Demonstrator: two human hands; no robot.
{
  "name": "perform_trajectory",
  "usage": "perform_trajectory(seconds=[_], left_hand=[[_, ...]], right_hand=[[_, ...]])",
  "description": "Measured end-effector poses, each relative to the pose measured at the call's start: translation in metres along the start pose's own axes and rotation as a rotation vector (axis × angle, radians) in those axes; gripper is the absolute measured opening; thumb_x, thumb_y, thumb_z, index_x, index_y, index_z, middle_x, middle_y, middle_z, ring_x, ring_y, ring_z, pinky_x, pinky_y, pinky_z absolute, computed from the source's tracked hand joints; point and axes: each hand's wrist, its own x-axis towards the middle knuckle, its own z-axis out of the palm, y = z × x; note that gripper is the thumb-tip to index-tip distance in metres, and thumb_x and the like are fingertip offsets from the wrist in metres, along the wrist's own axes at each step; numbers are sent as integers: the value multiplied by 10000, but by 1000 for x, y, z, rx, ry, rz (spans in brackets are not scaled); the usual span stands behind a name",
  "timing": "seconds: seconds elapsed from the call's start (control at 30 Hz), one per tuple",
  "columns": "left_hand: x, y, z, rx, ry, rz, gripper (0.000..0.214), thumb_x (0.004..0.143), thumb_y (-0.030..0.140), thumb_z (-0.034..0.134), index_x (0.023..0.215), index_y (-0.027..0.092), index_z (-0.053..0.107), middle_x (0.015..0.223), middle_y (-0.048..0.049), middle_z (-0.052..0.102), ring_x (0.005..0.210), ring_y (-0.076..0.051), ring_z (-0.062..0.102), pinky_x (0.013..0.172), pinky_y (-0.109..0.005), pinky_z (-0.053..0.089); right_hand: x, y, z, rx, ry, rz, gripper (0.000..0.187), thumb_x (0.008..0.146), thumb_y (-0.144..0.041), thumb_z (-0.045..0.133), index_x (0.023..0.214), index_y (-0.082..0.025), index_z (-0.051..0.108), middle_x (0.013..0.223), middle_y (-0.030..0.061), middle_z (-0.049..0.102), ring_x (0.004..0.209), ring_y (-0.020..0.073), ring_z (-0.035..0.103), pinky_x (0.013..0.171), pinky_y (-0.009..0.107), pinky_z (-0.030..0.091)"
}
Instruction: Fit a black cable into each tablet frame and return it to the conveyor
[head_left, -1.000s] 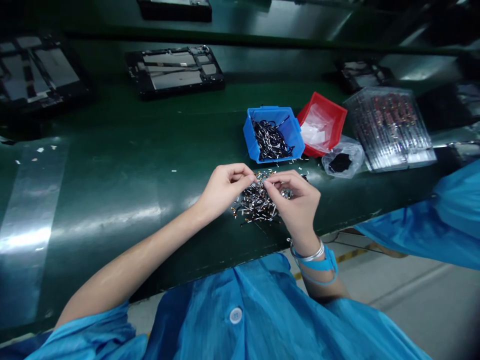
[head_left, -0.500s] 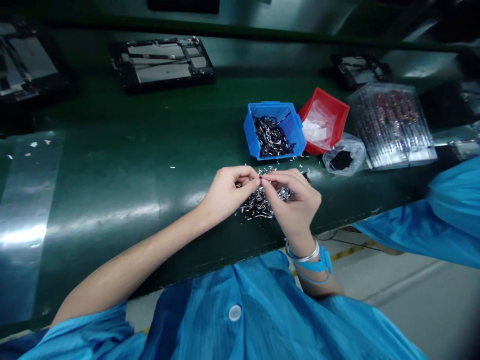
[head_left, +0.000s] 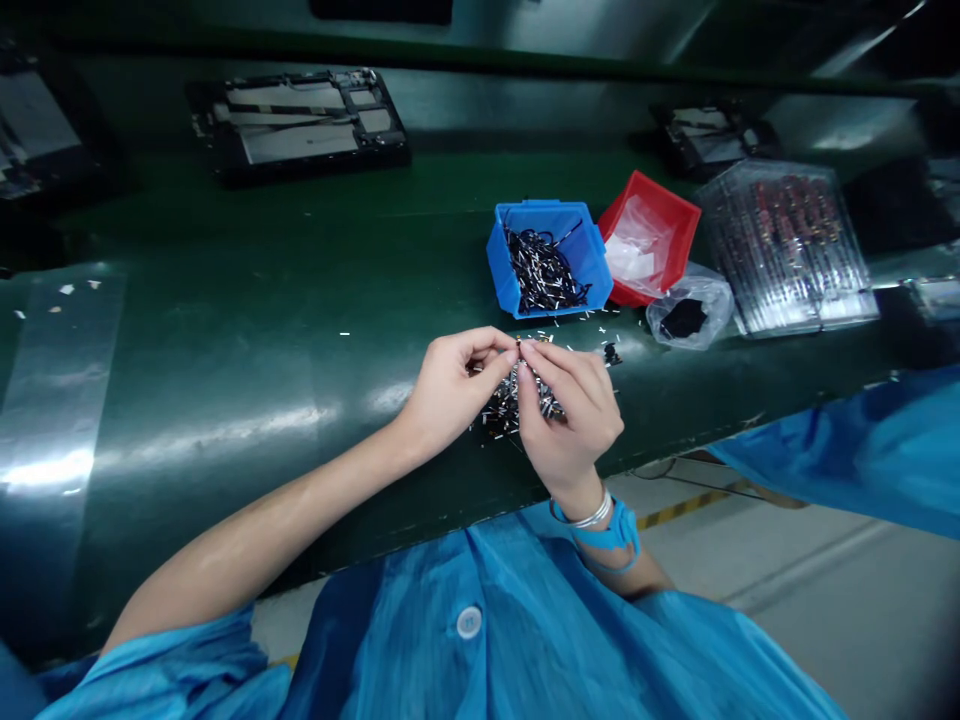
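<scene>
Pinching tiny part (head_left: 518, 342) in left hand (head_left: 459, 385), just beside right hand (head_left: 574, 408), grip unclear; over pile of small cable-like parts (head_left: 500, 417).

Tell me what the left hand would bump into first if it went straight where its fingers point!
Probably the right hand. The left hand points toward it, and their tips look very close, maybe touching; depth is hard to judge here.

The green tabletop (head_left: 225, 270) is streaked with reflected light (head_left: 52, 470); the pale grey floor (head_left: 825, 590) is marked with yellow-and-black striped tape (head_left: 686, 507).
</scene>
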Motion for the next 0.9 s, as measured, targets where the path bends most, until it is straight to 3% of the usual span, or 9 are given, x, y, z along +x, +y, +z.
perform_trajectory(seconds=[0.13, 0.43, 0.73, 0.9], left_hand=[[-3, 2, 2, 28, 43, 66, 147, 818, 235, 577, 719, 146, 641, 622, 6, 566, 582, -98, 475, 582, -220, 388], [-5, 3, 1, -173, 17, 84, 227, 847, 334, 603, 708, 154, 602, 571, 37, 477, 500, -72, 388, 490, -201, 340], [-9, 8, 1, -91, -10, 164, 245, 885, 335, 584, 721, 155, 599, 595, 35, 482, 497, -62, 394, 490, -202, 337], [-10, 7, 1, -18, -28, 178, 269, 889, 368, 569, 720, 159, 590, 600, 32, 488, 506, -69, 399, 501, -207, 350]], right_hand=[[3, -4, 1, -5, 34, -12, 286, 823, -94, 612, 1033, -272, 685, 961, 38, 737, 865, 194, 676, 757, 383, 555], [5, -7, 1, 15, 91, -106, 353, 776, -17, 633, 1052, -234, 676, 962, 63, 741, 864, 186, 669, 740, 365, 561], [8, -9, -4, 396, 94, 198, 245, 829, -98, 611, 947, -290, 709, 904, -10, 731, 837, 163, 662, 764, 381, 543], [12, -10, -5, 535, 51, 408, 159, 832, -205, 641, 953, -278, 714, 853, -4, 703, 803, 150, 647, 702, 328, 539]])
